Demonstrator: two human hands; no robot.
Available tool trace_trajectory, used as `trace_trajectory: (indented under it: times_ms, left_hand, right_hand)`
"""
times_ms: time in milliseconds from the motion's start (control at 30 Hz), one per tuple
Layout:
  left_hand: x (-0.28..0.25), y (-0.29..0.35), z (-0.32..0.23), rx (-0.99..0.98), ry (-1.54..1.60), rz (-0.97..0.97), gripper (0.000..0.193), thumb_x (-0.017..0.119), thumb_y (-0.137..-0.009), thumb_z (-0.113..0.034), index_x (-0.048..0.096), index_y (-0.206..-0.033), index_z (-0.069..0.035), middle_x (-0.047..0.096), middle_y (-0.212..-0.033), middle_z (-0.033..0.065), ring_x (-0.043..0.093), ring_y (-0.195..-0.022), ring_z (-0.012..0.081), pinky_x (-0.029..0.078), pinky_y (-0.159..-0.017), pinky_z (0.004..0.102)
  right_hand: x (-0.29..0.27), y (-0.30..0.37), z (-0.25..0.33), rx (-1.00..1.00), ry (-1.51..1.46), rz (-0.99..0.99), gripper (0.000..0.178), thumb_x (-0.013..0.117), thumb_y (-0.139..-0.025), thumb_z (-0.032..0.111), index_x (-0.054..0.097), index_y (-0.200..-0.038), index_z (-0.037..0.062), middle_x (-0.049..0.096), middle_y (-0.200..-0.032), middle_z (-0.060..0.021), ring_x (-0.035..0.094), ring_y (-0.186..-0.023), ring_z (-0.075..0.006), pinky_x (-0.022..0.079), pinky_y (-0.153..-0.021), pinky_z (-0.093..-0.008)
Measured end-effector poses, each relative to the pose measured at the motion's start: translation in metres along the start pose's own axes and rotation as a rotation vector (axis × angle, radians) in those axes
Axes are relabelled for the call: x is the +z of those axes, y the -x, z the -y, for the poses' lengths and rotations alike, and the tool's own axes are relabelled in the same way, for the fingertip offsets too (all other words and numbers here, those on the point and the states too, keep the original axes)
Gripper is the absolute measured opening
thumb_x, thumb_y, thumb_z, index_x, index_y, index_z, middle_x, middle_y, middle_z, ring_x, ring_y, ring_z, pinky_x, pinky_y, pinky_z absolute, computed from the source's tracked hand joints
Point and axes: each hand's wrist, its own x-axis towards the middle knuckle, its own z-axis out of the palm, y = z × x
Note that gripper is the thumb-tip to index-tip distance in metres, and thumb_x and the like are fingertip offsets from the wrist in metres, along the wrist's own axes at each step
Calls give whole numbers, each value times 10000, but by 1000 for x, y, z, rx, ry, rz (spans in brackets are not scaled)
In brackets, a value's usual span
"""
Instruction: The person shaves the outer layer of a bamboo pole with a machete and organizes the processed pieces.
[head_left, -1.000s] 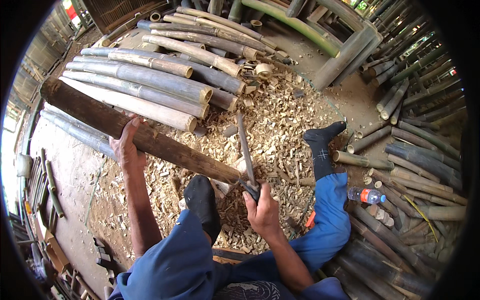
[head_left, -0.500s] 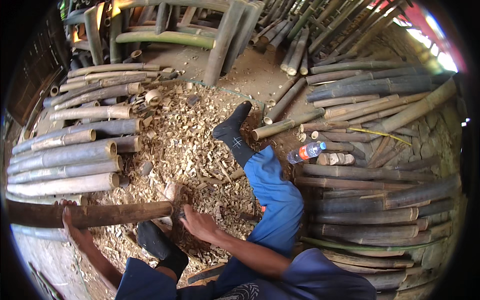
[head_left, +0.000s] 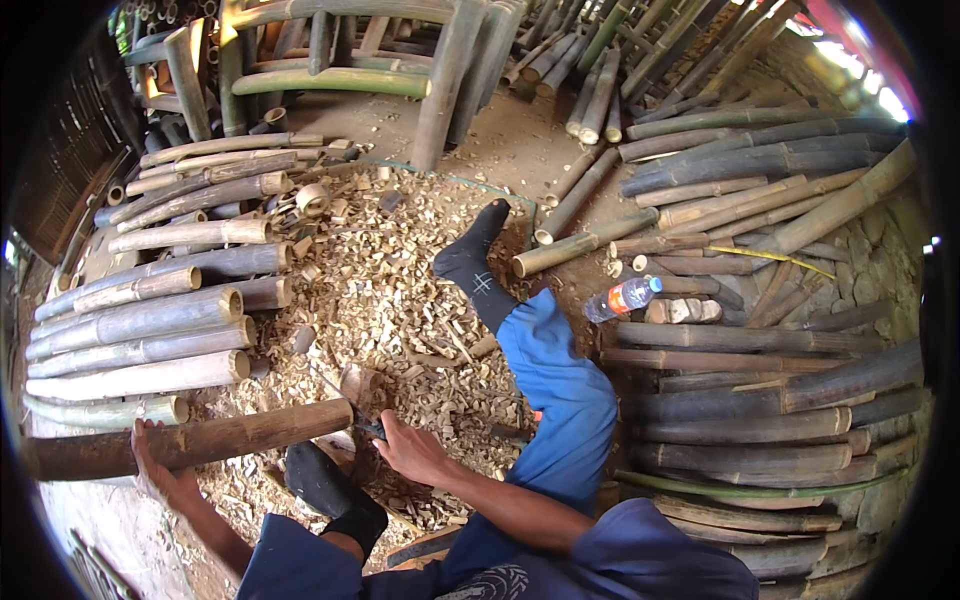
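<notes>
One fisheye head view looks down and forward, close over the blue trousers (head_left: pixel 556 375).

- Held pole (head_left: pixel 235 433): rough, matt wood
- Stacked poles (head_left: pixel 150 325): smooth bamboo
- Chips (head_left: pixel 385 255): rough, matt wood
- Bottle (head_left: pixel 615 299): glossy, clear plastic
- Trousers (head_left: pixel 560 375): matt cloth

We look down on a brown earthen floor (head_left: pixel 510 150), its middle littered with pale wood shavings (head_left: pixel 400 250). At the right edge we see rough, stony ground (head_left: pixel 885 270). A dark slatted wall (head_left: pixel 55 190) stands on the far left. Across the back we have a bamboo frame (head_left: pixel 330 82) with a greenish rail, and to its right, slanting poles (head_left: pixel 690 60). Bright daylight (head_left: pixel 890 102) shows at the upper right beside a red strip (head_left: pixel 855 27).
</notes>
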Motion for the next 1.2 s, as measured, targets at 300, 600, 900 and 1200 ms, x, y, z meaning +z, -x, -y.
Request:
trace_trajectory:
  times_ms: [300, 600, 900, 1200]
  left_hand:
    - [3, 15, 1, 71, -77, 21, 325, 767, -955, -271, 733, -1219, -84, 709, -1119, 38, 656, -1039, 173, 534, -914, 385]
    - [23, 25, 5, 155, -81, -11, 295, 766, -958, -246, 749, -1182, -55, 747, -1082, 65, 702, -969, 189, 584, -839, 365]
    - [45, 40, -13, 113, -41, -51, 222, 773, -948, -154, 749, -1109, -3, 731, -999, 75, 693, -938, 184, 581, -841, 360]
    - [27, 26, -4, 166, 160, 326, 437, 692, -963, -67, 523, -1365, -30, 662, -1172, 102, 643, -1096, 226, 530, -1049, 421]
  right_hand:
    - [-9, -2, 9, 11, -22, 44, 440, 575, -1056, 279, 402, -1356, 9, 703, -827, -308, 701, -767, -522, 557, -660, -607]
    - [-71, 15, 86, -50, -50, -135, 450, 610, -1070, 307, 481, -1354, -17, 702, -916, -235, 741, -834, -352, 566, -685, -450]
    - [-14, -12, 20, 16, 158, 124, 329, 566, -1086, 287, 441, -1172, -5, 675, -749, -204, 688, -595, -366, 520, -535, -524]
    - [-43, 5, 60, -287, -70, -205, 354, 583, -1078, 289, 445, -1221, -4, 687, -774, -223, 714, -669, -385, 542, -563, -487]
